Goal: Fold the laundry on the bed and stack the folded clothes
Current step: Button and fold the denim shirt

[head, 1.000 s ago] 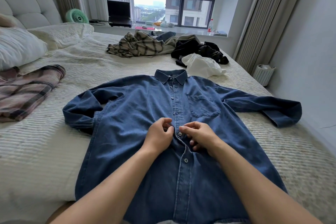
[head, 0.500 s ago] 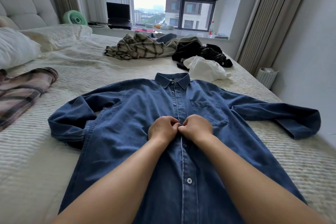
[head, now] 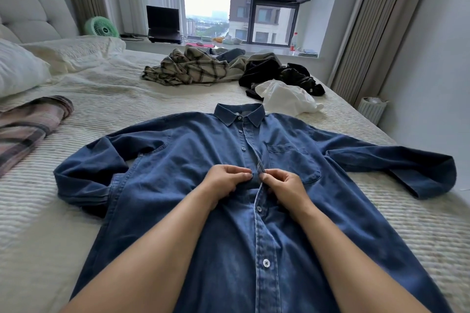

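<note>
A blue denim shirt (head: 178, 160) lies face up on the bed (head: 101, 104), collar away from me and both sleeves spread out to the sides. My left hand (head: 226, 180) pinches the shirt's left front edge at mid-chest. Right beside it, my right hand (head: 282, 185) pinches the button placket. The two hands almost touch over the placket. Above them the placket gapes slightly; below them the buttons are fastened.
A folded pink plaid garment (head: 28, 127) lies at the left. At the far side of the bed sit a crumpled beige plaid shirt (head: 188, 70), dark clothes (head: 282, 73) and a white garment (head: 284, 98). Pillows (head: 20, 66) are at the far left, a small bin (head: 371, 109) on the floor at right.
Both hands have moved up the placket toward the collar, from the lower chest to mid-chest. One more button shows fastened below them. The camera has leaned closer to the shirt.
</note>
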